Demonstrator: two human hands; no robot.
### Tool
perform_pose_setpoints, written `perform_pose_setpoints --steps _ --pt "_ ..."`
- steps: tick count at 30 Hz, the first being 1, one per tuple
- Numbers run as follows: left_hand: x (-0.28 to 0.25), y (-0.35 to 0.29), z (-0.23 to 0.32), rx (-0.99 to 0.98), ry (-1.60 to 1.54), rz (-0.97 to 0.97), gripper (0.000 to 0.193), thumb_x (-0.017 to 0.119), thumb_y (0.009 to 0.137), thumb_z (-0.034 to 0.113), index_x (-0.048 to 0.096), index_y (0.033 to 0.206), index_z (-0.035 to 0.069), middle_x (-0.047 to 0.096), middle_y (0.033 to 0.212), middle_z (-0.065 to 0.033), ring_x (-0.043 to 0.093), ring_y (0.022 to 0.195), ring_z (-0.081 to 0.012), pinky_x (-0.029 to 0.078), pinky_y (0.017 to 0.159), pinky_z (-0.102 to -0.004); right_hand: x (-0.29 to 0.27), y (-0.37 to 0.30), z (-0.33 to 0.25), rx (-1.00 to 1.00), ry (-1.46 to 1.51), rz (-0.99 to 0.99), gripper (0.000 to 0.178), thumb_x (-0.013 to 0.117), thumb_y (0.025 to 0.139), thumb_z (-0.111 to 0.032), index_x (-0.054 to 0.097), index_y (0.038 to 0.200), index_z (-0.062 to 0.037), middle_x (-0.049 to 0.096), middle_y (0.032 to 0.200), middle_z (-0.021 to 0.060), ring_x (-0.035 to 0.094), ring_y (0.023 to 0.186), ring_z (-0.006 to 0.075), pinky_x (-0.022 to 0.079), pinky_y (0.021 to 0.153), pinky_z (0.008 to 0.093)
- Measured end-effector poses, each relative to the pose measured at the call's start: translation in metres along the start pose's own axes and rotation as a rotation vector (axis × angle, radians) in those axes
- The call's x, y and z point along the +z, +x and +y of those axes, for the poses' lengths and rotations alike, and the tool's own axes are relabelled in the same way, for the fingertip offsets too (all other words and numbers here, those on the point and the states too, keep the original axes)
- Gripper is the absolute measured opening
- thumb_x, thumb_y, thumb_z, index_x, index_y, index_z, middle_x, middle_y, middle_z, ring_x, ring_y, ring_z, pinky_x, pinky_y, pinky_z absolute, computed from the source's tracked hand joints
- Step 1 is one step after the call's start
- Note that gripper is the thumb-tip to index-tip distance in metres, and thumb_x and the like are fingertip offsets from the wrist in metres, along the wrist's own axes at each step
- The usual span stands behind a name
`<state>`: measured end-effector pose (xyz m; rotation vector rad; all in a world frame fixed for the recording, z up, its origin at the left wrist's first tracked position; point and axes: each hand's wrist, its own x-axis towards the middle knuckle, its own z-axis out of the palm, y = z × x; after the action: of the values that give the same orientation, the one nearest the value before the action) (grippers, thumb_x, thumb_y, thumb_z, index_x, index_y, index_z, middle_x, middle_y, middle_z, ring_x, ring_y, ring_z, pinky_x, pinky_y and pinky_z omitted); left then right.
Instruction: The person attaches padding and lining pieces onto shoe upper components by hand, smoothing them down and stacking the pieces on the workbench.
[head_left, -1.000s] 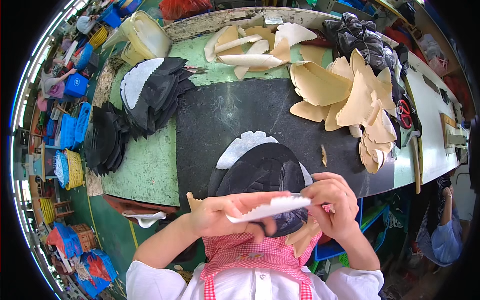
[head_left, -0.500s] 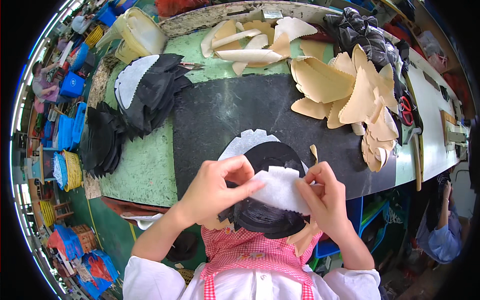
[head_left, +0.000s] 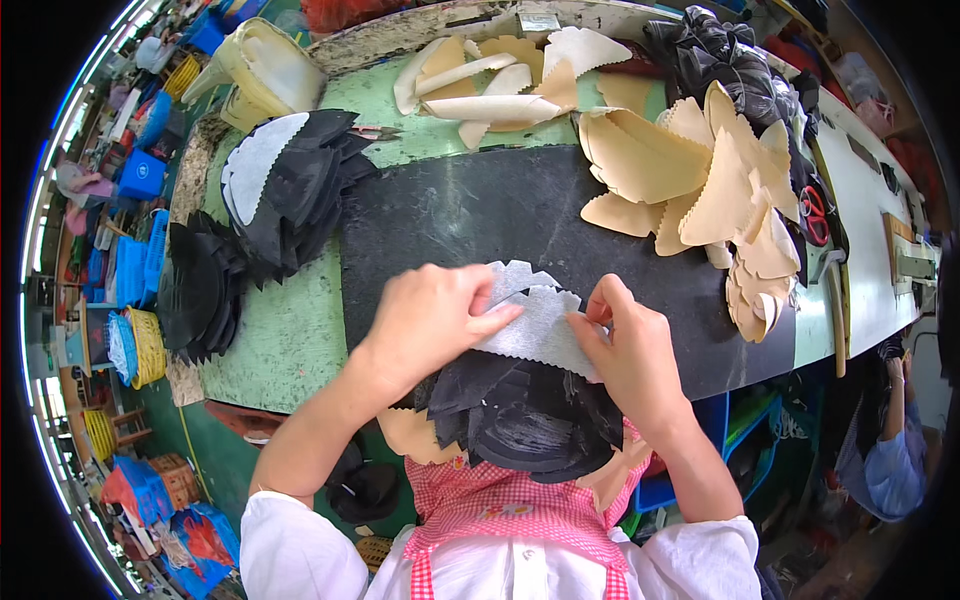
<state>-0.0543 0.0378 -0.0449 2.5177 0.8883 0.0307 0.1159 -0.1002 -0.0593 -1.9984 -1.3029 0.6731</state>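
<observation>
the left hand (head_left: 430, 315) and the right hand (head_left: 632, 345) are staying apart, each pinching one side of a white serrated piece (head_left: 542, 328) over the far part of a black pile (head_left: 530, 425). a blue bin (head_left: 143, 176) is showing a mark, too small for reading. a yellowish jug (head_left: 262, 75) is sitting far left; its contents i cannot tell. a blue crate (head_left: 226, 558) is holding something red (head_left: 205, 537).
</observation>
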Motion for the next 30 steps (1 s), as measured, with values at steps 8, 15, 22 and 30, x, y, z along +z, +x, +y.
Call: perform_pose_setpoints --steps 8,15,22,30 --pt "0.041 -0.040 0.042 0.369 -0.126 -0.017 0.089 0.070 0.079 0.042 0.032 0.144 -0.003 0.034 0.148 -0.0221 0.031 0.139 -0.0363 0.024 0.115 -0.0458 -0.021 -0.006 -0.001 0.196 0.343 -0.148 0.024 0.064 0.087 -0.007 0.049 0.106 -0.0010 0.067 0.088 0.0182 0.069 0.074 0.0274 0.054 0.059 0.0336" --pt "0.052 -0.040 0.045 0.384 0.031 -0.042 0.084 0.071 0.079 0.042 0.032 0.149 0.016 0.022 0.154 -0.0197 0.019 0.143 -0.0404 0.017 0.115 -0.0558 -0.045 -0.044 0.005 0.443 0.923 -0.177 0.050 0.060 0.091 -0.003 0.035 0.134 -0.0041 0.060 0.122 0.0203 0.065 0.100 0.0199 0.062 0.066 0.0319" --pt "0.060 -0.041 0.050 0.401 0.027 -0.002 0.078 0.070 0.080 0.039 0.035 0.148 0.027 0.020 0.155 -0.0197 0.016 0.143 -0.0446 0.016 0.113 -0.0614 -0.052 -0.051 -0.018 0.291 0.397 -0.185 0.048 0.064 0.089 -0.006 0.039 0.129 -0.0022 0.065 0.108 0.0230 0.071 0.086 0.0228 0.056 0.062 0.0313" --pt "0.065 -0.044 0.048 0.392 0.002 0.071 0.077 0.071 0.078 0.038 0.040 0.145 0.019 0.023 0.154 -0.0207 0.020 0.142 -0.0443 0.020 0.114 -0.0573 -0.057 -0.061 -0.013 0.034 0.048 -0.109 0.020 0.064 0.085 -0.002 0.060 0.105 -0.0005 0.066 0.093 0.0162 0.067 0.075 0.0278 0.052 0.065 0.0338"
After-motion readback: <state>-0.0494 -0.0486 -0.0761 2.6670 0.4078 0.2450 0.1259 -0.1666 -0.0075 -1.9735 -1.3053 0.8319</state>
